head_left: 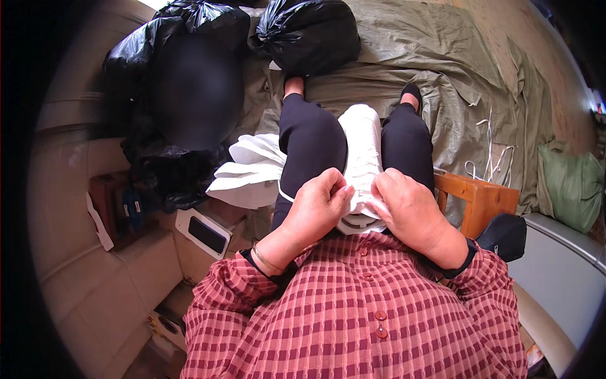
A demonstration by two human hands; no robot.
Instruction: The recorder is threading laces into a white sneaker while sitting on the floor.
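A white lace-up shoe point(363, 142) lies between my thighs, its toe pointing away from me and its opening close to my belly. My left hand point(319, 202) is closed in a pinch over the upper part of the lacing. A thin white shoelace point(285, 191) runs over my left thigh toward that hand; its pinched end is hidden by my fingers. On the other side, my right hand point(409, 205) is closed on the shoe's edge by the eyelets, fingertips bent inward. Beside my left thigh sits a fanned stack of white, sole-shaped pieces point(246, 174).
Black plastic bags point(309, 38) stand beyond my feet on a creased olive sheet point(429, 44). A wooden stool point(483, 202) is at my right, with white cords point(489, 155) beyond it. A green sack point(571, 186) lies farther right. At left, a phone point(208, 235) rests on a box.
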